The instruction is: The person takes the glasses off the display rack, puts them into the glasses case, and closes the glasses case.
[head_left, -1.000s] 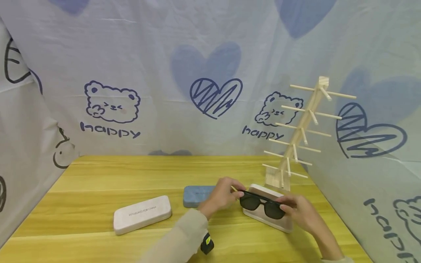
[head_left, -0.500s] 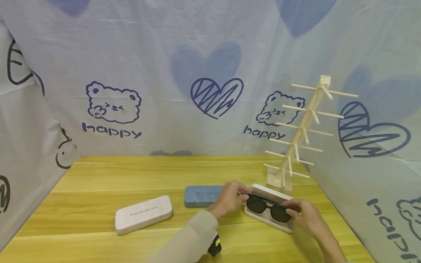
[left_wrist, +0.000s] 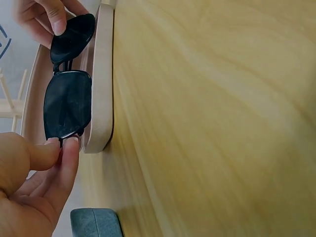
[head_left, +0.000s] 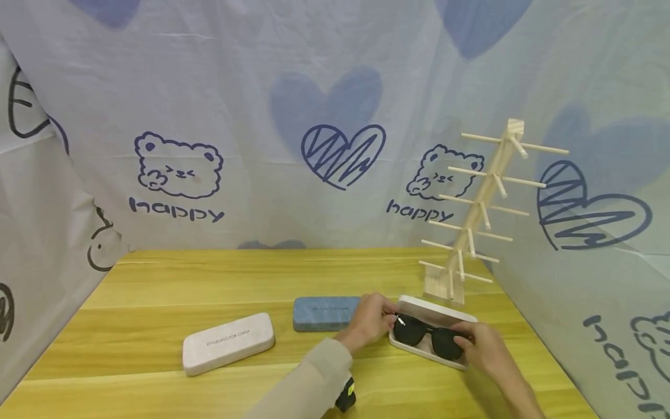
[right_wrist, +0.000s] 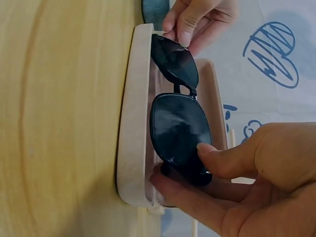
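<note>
Black sunglasses (head_left: 428, 337) with dark lenses lie tilted at the mouth of an opened pale glasses case (head_left: 419, 351). My left hand (head_left: 370, 319) pinches one end of the frame between thumb and fingers; the left wrist view shows this grip on the sunglasses (left_wrist: 68, 106) close up. At the other end, my right hand (head_left: 484, 344) holds the frame, its thumb on the lens edge in the right wrist view, where the fingers reach under the sunglasses (right_wrist: 180, 126). The case's lid stands raised behind them. Part of the case interior is hidden by the lenses.
A blue glasses case (head_left: 324, 314) lies just left of the left hand, partly covered by it. Farther left rests a closed white glasses case (head_left: 228, 343). Behind the opened case stands a wooden rack (head_left: 478, 203) with several pegs. Printed cloth hangs around the table.
Both hands have lowered the sunglasses slightly and shifted them right, deeper into the opened case. The other cases and the rack stay put.
</note>
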Tool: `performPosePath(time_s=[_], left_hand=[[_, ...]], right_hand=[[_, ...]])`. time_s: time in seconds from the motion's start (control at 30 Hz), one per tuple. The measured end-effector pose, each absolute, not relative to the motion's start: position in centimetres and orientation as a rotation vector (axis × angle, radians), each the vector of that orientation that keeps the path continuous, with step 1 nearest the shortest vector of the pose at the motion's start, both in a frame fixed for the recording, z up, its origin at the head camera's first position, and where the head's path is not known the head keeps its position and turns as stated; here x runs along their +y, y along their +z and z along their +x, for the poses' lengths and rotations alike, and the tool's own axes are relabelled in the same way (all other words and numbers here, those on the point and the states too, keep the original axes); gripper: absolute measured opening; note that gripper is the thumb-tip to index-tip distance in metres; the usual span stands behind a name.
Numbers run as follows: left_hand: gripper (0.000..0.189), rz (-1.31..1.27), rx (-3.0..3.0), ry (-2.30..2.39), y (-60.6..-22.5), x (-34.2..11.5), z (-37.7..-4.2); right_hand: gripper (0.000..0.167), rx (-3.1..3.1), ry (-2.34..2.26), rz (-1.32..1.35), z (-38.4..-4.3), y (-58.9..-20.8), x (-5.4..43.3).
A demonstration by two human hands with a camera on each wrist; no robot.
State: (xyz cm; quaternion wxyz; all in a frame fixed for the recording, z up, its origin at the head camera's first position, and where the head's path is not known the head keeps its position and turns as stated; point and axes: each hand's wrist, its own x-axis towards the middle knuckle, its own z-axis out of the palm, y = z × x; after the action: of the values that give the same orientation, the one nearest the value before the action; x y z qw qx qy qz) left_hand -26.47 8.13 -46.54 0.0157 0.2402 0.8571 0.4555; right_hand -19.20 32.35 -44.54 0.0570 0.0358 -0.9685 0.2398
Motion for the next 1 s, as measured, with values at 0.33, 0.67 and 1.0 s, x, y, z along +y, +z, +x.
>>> performPosePath(time_s=[0.33, 0.67, 1.0], left_hand=[[0.021, 0.694, 2.759, 1.301, -47.0, 8.9, -26.4], [0.019, 0.758, 2.850, 1.088, -47.3, 9.4, -26.4], [0.019, 0.819, 2.898, 1.101, -46.3, 8.9, -26.5]], right_hand=[[0.019, -2.925, 0.605, 0.044, -19.0, -44.6, 32.2], [0.017, -2.892, 0.515, 0.028, -18.9, -44.7, 32.2], [0.021, -3.051, 0.920, -0.099, -18.9, -42.5, 35.1]])
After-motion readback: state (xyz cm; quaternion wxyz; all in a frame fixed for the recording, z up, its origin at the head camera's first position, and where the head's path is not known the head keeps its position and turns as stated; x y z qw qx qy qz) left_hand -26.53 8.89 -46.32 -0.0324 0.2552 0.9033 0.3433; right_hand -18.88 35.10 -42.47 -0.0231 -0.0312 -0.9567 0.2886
